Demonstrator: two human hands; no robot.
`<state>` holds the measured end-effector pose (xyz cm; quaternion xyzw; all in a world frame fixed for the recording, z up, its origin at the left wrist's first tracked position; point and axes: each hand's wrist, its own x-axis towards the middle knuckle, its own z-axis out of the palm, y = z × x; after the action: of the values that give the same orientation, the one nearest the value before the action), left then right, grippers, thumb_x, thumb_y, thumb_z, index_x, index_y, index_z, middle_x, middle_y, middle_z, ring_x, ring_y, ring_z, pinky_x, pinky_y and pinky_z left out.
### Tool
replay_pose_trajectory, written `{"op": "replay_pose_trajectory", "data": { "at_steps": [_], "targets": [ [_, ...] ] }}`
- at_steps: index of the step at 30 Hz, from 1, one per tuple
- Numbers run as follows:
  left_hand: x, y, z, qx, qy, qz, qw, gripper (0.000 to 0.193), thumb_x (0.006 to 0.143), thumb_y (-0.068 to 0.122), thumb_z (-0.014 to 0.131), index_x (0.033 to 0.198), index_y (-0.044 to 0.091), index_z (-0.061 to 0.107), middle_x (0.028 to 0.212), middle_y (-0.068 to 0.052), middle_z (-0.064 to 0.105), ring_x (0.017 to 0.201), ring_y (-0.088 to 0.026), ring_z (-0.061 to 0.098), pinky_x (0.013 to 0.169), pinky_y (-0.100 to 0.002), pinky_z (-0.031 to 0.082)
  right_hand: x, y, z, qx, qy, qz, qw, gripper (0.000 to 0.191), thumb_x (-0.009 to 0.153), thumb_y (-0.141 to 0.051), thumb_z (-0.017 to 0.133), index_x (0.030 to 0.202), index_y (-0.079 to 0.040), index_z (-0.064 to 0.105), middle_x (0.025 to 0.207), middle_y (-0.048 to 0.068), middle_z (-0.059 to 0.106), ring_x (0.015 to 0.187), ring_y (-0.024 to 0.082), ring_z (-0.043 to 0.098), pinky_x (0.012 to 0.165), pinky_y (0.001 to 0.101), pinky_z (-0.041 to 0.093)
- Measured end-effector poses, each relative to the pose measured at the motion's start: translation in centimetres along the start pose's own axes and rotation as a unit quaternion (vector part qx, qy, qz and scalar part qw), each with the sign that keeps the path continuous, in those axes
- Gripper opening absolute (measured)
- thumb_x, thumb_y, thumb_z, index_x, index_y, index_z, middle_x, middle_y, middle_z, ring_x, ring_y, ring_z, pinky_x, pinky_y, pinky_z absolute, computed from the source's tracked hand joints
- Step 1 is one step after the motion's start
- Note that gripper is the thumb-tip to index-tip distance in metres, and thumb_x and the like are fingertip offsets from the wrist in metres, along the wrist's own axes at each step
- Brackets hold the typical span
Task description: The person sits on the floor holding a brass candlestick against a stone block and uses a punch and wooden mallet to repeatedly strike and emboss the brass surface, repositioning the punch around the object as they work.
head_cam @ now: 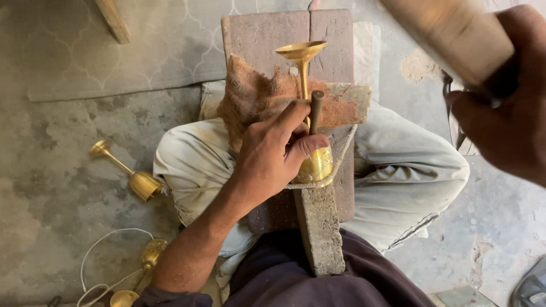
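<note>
- Left hand [273, 156] curled nearly closed round a short dark punch [316, 111], thumb and fingers pinching it upright so the tip bears down on the brass goblet [310, 108].
- Brass goblet lying on its side along the wooden block [321, 227], bowl under the left hand, stem running away, flared foot at the far end; laid flat so the bowl wall faces up to the punch.
- Brown rag [250, 99] bunched just left of the goblet on the plank [267, 37], probably as padding or a wedge against rolling.
- Wooden block resting across the lap, between the pale trouser knees [193, 165], bringing the goblet close under the eyes.
- Right hand [506, 122] raised well right of the goblet, fist closed on what looks like a wooden mallet [455, 37], blurred, so grip detail unclear.
- Second goblet [128, 170] on the floor far left of the held goblet, apart from the work.
- Two more brass pieces [149, 256] and a white cord [102, 267] nearer the body, left of the goblet.
</note>
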<state>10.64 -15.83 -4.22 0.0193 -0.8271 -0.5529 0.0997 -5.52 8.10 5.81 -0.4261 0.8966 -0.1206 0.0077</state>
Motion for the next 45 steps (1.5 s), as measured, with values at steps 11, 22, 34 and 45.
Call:
{"op": "replay_pose_trajectory", "data": {
  "at_steps": [11,22,34,45],
  "targets": [
    [0.1,0.3,-0.5,-0.004,-0.052,0.050,0.997,0.038,0.095,0.027,0.076,0.122,0.007,0.059,0.084,-0.006,0.070,0.073,-0.018,0.072,0.063,-0.036,0.054,-1.8,-1.4,-0.8,-0.100,-0.002,0.017,0.995,0.046,0.075,0.015,0.068,0.120,0.008,0.062,0.101,0.027,0.069,0.085,0.035,0.072,0.073,0.0419,0.062],
    [-0.4,-1.3,-1.8,0.008,-0.105,0.119,0.987,0.034,0.095,0.023,0.078,0.121,0.012,0.059,0.089,-0.006,0.070,0.079,-0.020,0.075,0.065,-0.037,0.057,-5.6,-3.8,1.3,-0.006,0.042,0.109,0.993,0.047,0.086,0.013,0.070,0.127,0.010,0.047,0.100,0.027,0.064,0.081,0.033,0.070,0.064,0.0375,0.059],
    [-0.6,-3.1,-2.5,0.002,-0.162,0.185,0.969,0.052,0.093,0.007,0.077,0.139,0.020,0.057,0.093,-0.001,0.069,0.083,-0.019,0.074,0.071,-0.032,0.062,-8.5,-5.7,3.4,0.011,0.104,0.155,0.982,0.038,0.087,-0.001,0.075,0.122,0.005,0.058,0.104,0.013,0.064,0.084,0.023,0.066,0.069,0.0335,0.054],
    [-0.9,-2.2,-1.8,0.066,-0.189,0.200,0.959,0.044,0.094,0.005,0.076,0.131,0.025,0.064,0.092,0.001,0.069,0.077,-0.018,0.074,0.066,-0.031,0.062,-10.8,-5.6,4.1,0.049,0.188,0.201,0.960,0.044,0.085,-0.018,0.076,0.125,-0.009,0.061,0.097,-0.002,0.064,0.085,0.014,0.063,0.072,0.0318,0.046]
  ]
}}
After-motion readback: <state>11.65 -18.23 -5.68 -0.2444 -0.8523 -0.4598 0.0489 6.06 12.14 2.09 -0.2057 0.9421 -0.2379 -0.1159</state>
